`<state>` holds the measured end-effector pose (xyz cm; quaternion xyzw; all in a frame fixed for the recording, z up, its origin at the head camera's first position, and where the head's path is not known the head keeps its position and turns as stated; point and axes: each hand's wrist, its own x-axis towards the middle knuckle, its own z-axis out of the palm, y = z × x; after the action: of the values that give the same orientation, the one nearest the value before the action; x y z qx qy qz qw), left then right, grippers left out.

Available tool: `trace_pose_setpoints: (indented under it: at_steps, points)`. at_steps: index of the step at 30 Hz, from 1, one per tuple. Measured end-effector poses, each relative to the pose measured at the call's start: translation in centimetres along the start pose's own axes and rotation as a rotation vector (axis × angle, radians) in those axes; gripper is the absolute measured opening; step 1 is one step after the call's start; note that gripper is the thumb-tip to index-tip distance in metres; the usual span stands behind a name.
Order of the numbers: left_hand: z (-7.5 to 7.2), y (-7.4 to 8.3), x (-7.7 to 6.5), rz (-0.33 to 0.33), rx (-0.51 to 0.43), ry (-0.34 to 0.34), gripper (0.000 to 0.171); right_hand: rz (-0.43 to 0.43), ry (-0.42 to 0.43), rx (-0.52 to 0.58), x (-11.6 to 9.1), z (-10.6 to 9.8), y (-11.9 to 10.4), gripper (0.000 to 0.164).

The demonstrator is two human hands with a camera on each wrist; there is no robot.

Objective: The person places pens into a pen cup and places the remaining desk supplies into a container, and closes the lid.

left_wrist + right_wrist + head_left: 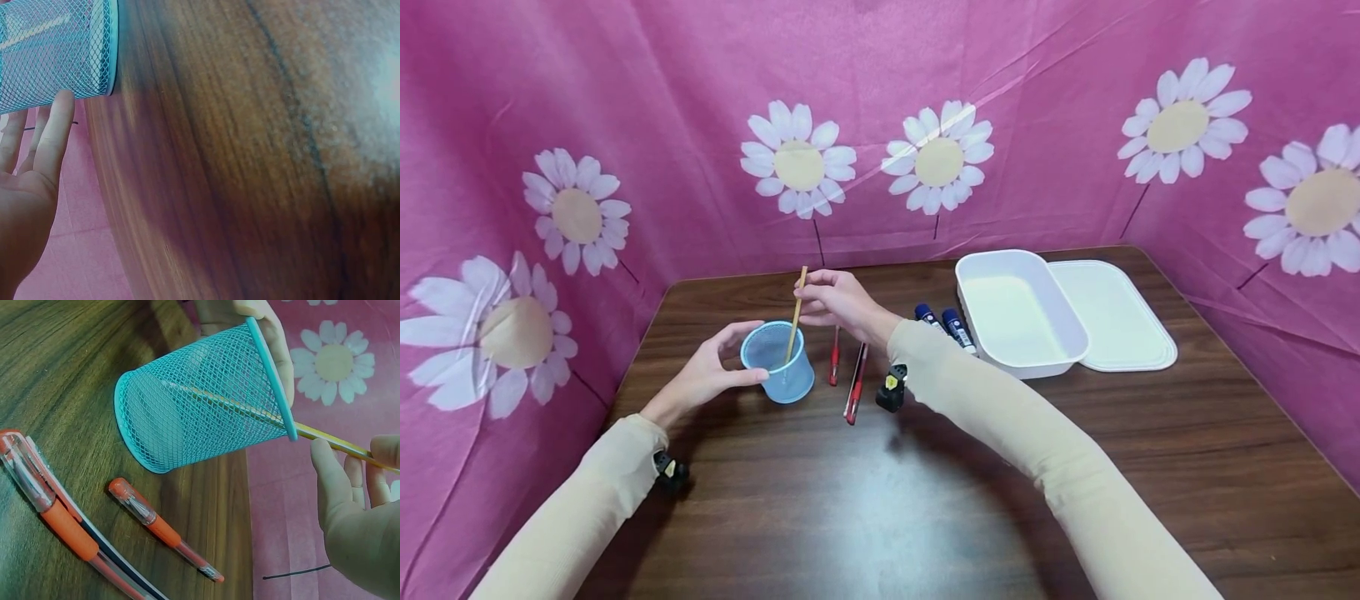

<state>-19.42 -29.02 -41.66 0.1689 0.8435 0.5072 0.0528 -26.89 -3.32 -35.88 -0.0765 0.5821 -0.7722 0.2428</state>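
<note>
My left hand (pixel 703 373) holds a light blue mesh pen cup (pixel 792 385), thumb at the near side of the rim and fingers on the far side. The cup stands upright on the table. With thumb and fingertips, my right hand (pixel 844 305) pinches a yellow pencil (pixel 797 317) near its upper end. The pencil's lower part is inside the cup, showing through the mesh in the right wrist view. Just right of the cup lies a red gel pen (pixel 164 532). Beside that is another red pen (pixel 70 536) with a slim dark-and-white item along it.
Two blue-capped glue sticks (pixel 957 325) lie beyond my right forearm. They are beside an open white plastic box (pixel 1026 369), and its flat white lid (pixel 1138 333) lies to the right. A pink flowered curtain (pixel 872 75) surrounds the brown wooden table (pixel 820 500).
</note>
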Motion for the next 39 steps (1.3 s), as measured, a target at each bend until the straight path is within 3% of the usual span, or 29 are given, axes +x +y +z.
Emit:
trace_pose_setpoints:
  at_steps: [33,39]
  points:
    - [0.07,-0.31,0.09,0.024,-0.025,0.003,0.073,0.045,-0.062,-0.183,1.05,0.36,1.00,0.029]
    - [0.08,-0.18,0.09,0.025,-0.027,0.003,0.073,0.061,-0.063,-0.197,1.04,0.35,1.01,0.041]
